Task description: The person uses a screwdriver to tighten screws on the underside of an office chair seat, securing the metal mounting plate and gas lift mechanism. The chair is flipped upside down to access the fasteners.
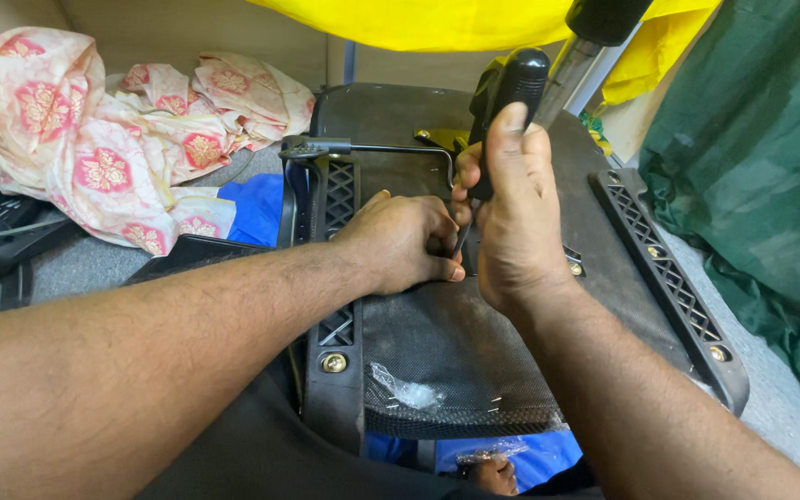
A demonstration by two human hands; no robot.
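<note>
An upturned office chair seat lies before me, its underside covered in dark mesh fabric with staples along the near edge. My right hand grips the black handle of a screwdriver, holding it upright with the shaft pointing down at the middle of the seat. My left hand rests on the mesh just left of the shaft, fingers curled near its tip. The tip itself is hidden between my hands.
Black plastic armrest brackets with brass screws run along the left and right. A metal lever crosses the top. Floral cloth lies at the left, green fabric at the right, yellow cloth above.
</note>
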